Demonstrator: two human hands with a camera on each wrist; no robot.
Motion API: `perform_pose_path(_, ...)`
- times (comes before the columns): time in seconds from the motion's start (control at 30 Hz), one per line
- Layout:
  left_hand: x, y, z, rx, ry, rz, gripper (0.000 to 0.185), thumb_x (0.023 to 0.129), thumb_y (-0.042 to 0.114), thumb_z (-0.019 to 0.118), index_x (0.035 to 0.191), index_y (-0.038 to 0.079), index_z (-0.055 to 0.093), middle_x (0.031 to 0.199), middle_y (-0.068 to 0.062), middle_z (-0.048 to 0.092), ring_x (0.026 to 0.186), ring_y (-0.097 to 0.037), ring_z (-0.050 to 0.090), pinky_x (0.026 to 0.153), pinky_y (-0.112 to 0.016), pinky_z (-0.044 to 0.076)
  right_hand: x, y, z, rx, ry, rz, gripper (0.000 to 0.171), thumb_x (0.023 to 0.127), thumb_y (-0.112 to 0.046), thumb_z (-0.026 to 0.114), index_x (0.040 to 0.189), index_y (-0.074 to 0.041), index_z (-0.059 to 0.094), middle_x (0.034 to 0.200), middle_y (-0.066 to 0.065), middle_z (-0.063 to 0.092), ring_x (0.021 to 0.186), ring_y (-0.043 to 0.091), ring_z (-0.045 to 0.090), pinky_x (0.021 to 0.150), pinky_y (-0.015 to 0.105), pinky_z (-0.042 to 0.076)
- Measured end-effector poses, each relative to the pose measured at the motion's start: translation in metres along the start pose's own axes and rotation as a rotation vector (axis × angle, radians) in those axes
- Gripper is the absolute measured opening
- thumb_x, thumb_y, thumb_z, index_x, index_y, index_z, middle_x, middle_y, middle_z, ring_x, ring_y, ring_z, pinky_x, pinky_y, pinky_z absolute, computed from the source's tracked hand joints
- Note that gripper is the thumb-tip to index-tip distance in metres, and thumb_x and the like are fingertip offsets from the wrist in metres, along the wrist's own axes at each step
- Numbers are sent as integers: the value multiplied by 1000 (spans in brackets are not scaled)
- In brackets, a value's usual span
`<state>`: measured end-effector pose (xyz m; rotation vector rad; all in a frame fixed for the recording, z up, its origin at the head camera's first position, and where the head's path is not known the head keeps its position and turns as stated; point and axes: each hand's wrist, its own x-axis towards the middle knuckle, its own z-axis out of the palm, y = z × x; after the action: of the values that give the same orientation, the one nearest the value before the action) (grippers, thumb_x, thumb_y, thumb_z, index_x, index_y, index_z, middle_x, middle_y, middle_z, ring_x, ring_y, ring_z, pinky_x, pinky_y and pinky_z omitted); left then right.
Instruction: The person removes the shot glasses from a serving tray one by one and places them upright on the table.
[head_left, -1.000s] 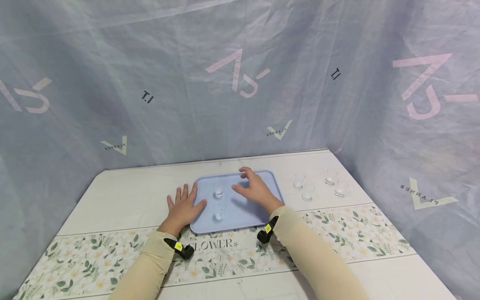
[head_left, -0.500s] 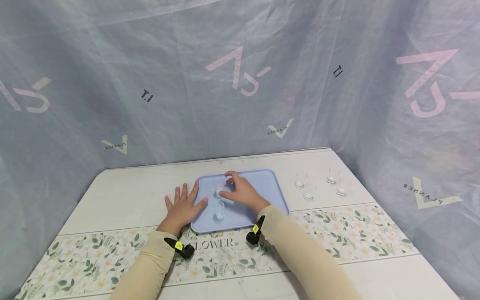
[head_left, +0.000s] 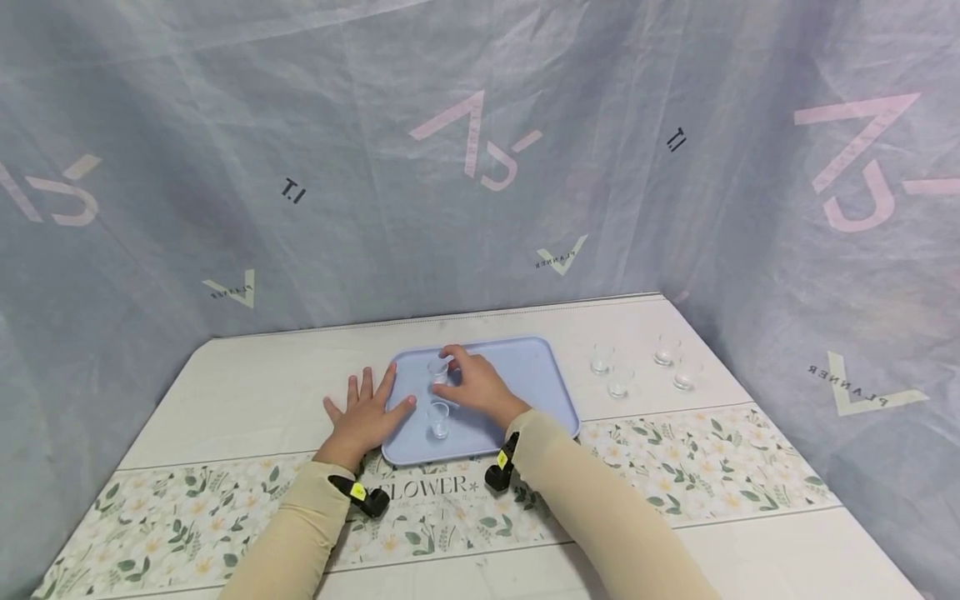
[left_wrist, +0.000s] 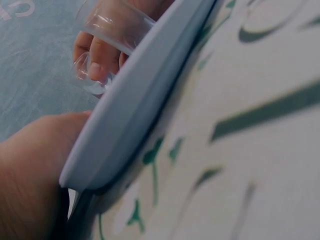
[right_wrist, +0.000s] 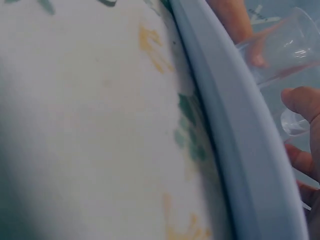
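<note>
Rt hand (head_left: 480, 388) partly hides far glass (head_left: 437, 369).

Left hand (head_left: 363, 415) flat, fingers spread, palm down. Right hand (head_left: 474, 385) just beside it, fingers curled, thumb and forefinger pinching.

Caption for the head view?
Right hand pinches a small clear glass cup on a pale blue plastic tray.
</note>
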<state>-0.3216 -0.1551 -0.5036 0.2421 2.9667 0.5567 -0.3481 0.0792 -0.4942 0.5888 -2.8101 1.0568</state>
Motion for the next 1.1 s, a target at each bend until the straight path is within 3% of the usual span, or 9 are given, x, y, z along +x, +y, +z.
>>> perform_pose_path(0.3,1,0,2,0,-5,-16,88,97,74,34,165,23,8,167,-25,-3,151,-50,-11,103,-79,-18,-1,0,5,-60,36,-19,47,93,-34,74,134,-22,54,110,5,70,109,28,62,94,46,49)
perform_pose_path(0.53,1,0,2,1,-1,-17,88,97,73,34,165,22,9,167,-25,-3,151,-49,-11,103,-79,-19,0,1,6,-89,37,-18,44,94,-35,74,132,-24,54,110,3,71,109,28,62,93,45,50)
perform_pose_path(1.1,1,0,2,8,-7,-19,89,97,74,33,165,22,8,167,-25,-3,151,-49,-11,103,-79,-18,-10,-1,-8,-48,29,1,45,94,-37,74,132,-25,54,108,1,71,106,26,62,92,44,50)
